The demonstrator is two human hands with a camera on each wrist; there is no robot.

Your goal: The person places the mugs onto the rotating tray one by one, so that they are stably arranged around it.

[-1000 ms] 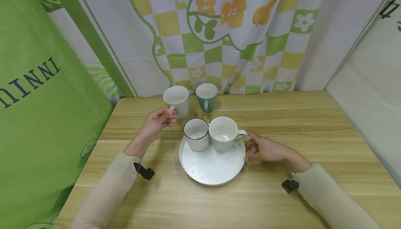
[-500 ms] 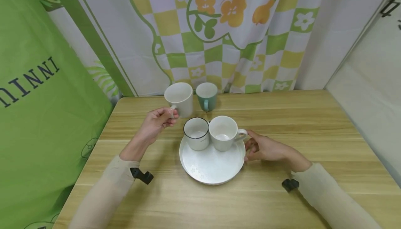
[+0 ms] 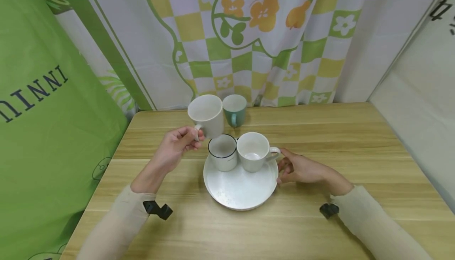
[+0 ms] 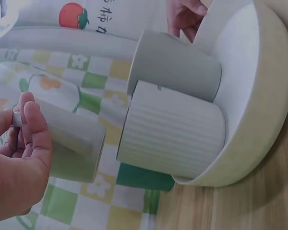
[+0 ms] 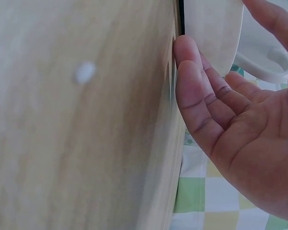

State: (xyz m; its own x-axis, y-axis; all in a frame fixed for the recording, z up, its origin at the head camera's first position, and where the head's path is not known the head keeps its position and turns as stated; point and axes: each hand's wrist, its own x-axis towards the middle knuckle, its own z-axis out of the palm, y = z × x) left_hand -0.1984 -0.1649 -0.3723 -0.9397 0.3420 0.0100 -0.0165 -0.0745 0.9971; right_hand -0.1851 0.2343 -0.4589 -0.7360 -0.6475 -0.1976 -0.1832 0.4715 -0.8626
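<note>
My left hand pinches the handle of a white mug, held up just behind the round tray. In the left wrist view, fingers and thumb close on that handle. The white tray carries two mugs side by side: a black-rimmed white mug, ribbed in the left wrist view, and a plain white mug with its handle to the right. At the tray's right edge rests my right hand, fingers loosely bent against the outer wall and close beneath that mug's handle.
A teal cup stands near the table's back edge, beside the held mug in the head view. The wooden table ends at a patterned curtain. Green cloth hangs along the left, pale cloth along the right.
My left hand has lifted the white mug from its place left of the teal cup and moved it rightward, nearer the tray. The right hand and tray stay in place.
</note>
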